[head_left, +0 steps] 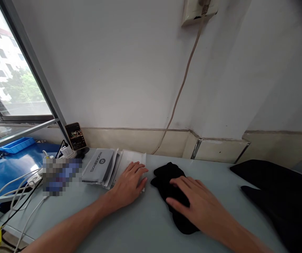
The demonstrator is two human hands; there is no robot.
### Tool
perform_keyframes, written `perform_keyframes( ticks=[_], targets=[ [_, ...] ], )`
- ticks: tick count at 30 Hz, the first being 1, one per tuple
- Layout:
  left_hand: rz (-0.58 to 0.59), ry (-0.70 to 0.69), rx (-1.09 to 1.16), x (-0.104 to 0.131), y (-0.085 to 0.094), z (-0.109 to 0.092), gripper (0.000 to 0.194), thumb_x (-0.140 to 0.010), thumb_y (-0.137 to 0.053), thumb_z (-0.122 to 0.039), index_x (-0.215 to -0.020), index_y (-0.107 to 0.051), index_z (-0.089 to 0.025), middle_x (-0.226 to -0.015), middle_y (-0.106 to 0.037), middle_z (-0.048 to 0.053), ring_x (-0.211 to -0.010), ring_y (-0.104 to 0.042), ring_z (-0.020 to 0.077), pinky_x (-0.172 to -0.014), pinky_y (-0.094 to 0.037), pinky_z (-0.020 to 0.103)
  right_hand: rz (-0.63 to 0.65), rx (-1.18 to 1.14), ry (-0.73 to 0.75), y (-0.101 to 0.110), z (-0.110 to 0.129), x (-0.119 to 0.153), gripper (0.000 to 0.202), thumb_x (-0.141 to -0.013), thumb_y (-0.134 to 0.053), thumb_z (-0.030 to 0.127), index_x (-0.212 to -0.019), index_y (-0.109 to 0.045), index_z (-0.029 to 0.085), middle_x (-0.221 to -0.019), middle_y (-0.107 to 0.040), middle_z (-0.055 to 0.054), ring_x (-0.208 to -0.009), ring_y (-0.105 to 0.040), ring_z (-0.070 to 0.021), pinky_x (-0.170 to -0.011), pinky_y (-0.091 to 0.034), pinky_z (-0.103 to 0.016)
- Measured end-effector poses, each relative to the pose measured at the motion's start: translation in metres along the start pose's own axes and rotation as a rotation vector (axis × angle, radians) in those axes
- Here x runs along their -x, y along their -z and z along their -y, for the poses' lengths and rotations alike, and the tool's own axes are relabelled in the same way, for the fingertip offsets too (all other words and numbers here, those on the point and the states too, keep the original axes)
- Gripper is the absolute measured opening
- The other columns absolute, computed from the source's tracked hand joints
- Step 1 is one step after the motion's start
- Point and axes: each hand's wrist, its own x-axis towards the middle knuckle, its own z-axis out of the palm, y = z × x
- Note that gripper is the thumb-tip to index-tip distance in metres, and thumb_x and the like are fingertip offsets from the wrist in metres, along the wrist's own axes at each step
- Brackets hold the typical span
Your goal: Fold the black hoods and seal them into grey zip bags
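Note:
My left hand point(130, 182) lies with spread fingers over the clear plastic bags point(137, 157) on the grey table. Just left of it is a packaged grey item point(100, 165) with "ROCKBROS" printed on it, in clear plastic. A black fabric piece point(169, 172) lies crumpled at the middle of the table. My right hand point(193, 202) rests on that fabric, its thumb and fingers apart, not closed around it. More black fabric point(277, 196) is spread at the right edge.
A phone point(76, 136) stands on a holder at the back left, beside a white charger and power strip point(68, 151). White and black cables run down the left side. A cable hangs from the wall socket point(195, 14). A blue tray point(19, 144) sits beyond the metal frame.

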Motion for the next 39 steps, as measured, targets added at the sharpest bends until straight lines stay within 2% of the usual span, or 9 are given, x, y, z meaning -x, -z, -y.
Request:
perform_keyframes(
  ticks=[4,8,13,16,22,27,30,33,39],
  targets=[
    [0.023,-0.103,0.108,0.001,0.002,-0.004,0.027,-0.108,-0.049,-0.026,-0.132,-0.061,-0.023,-0.140,-0.064,0.008,-0.138,-0.055,0.0218,-0.130,-0.027,0.051,0.097,-0.068,0.053,-0.010,-0.001,0.006,0.051,-0.097,-0.061,0.042,-0.145,-0.065,0.026,-0.147,-0.066,-0.011,-0.137,-0.057,-0.0395,-0.113,-0.046,-0.064],
    [0.063,-0.195,0.142,0.002,0.004,-0.008,0.022,-0.107,-0.052,-0.028,-0.123,-0.067,-0.022,-0.140,-0.065,0.008,-0.144,-0.050,0.0215,-0.132,-0.021,0.050,0.089,-0.368,-0.103,-0.003,-0.007,-0.001,0.042,-0.100,-0.054,0.045,-0.134,-0.074,0.031,-0.144,-0.069,-0.004,-0.141,-0.055,-0.0378,-0.122,-0.035,-0.066],
    [0.107,-0.241,0.140,0.001,0.016,-0.017,0.024,-0.106,-0.056,-0.034,-0.105,-0.075,-0.019,-0.147,-0.056,0.014,-0.142,-0.051,0.0272,-0.127,-0.034,0.049,-0.135,-0.998,-0.678,0.021,-0.016,-0.014,0.040,-0.079,-0.079,0.058,-0.109,-0.084,0.031,-0.120,-0.082,-0.006,-0.124,-0.069,-0.0388,-0.109,-0.055,-0.054],
    [0.145,-0.293,0.143,0.001,0.019,-0.020,0.023,-0.103,-0.061,-0.036,-0.106,-0.078,-0.020,-0.158,-0.049,0.012,-0.148,-0.045,0.0313,-0.125,-0.038,0.049,-0.362,-1.032,-0.927,0.025,-0.035,-0.019,0.035,-0.073,-0.082,0.051,-0.101,-0.083,0.031,-0.112,-0.084,-0.007,-0.117,-0.072,-0.0380,-0.099,-0.060,-0.052],
    [0.215,-0.334,0.194,0.005,0.016,-0.027,0.022,-0.105,-0.059,-0.035,-0.106,-0.077,-0.023,-0.144,-0.066,0.006,-0.153,-0.040,0.0271,-0.132,-0.021,0.050,-0.464,-0.328,-0.546,0.027,-0.048,-0.019,0.044,-0.094,-0.054,0.051,-0.128,-0.072,0.030,-0.135,-0.070,-0.009,-0.131,-0.058,-0.0385,-0.112,-0.044,-0.060],
    [0.239,-0.345,0.308,0.010,0.010,-0.037,0.024,-0.100,-0.066,-0.043,-0.110,-0.075,-0.023,-0.118,-0.077,0.007,-0.124,-0.067,0.0237,-0.131,-0.020,0.048,-0.007,-0.141,-0.096,0.020,-0.035,-0.008,0.048,-0.098,-0.058,0.059,-0.137,-0.068,0.034,-0.131,-0.073,-0.006,-0.125,-0.059,-0.0356,-0.108,-0.044,-0.056],
    [0.236,-0.352,0.345,0.012,0.007,-0.043,0.030,-0.100,-0.064,-0.049,-0.108,-0.075,-0.022,-0.106,-0.077,0.006,-0.102,-0.073,0.0215,-0.127,-0.030,0.045,0.037,-0.076,-0.045,0.014,-0.037,-0.007,0.047,-0.098,-0.059,0.057,-0.138,-0.068,0.034,-0.117,-0.076,-0.007,-0.112,-0.060,-0.0357,-0.099,-0.046,-0.057],
    [0.238,-0.354,0.344,0.012,0.006,-0.047,0.032,-0.104,-0.056,-0.046,-0.112,-0.073,-0.020,-0.100,-0.075,0.008,-0.095,-0.071,0.0215,-0.116,-0.044,0.041,-0.019,-0.132,-0.021,0.017,-0.036,-0.010,0.038,-0.102,-0.050,0.053,-0.109,-0.080,0.032,-0.099,-0.074,-0.008,-0.100,-0.059,-0.0337,-0.092,-0.048,-0.053],
    [0.252,-0.290,0.228,0.008,0.010,-0.045,0.023,-0.107,-0.048,-0.029,-0.117,-0.066,-0.018,-0.107,-0.070,0.009,-0.100,-0.065,0.0233,-0.094,-0.053,0.035,0.022,-0.519,-0.166,0.052,-0.011,-0.007,0.037,-0.099,-0.058,0.059,-0.091,-0.079,0.030,-0.089,-0.069,-0.005,-0.084,-0.063,-0.0253,-0.075,-0.052,-0.036]
  ],
)
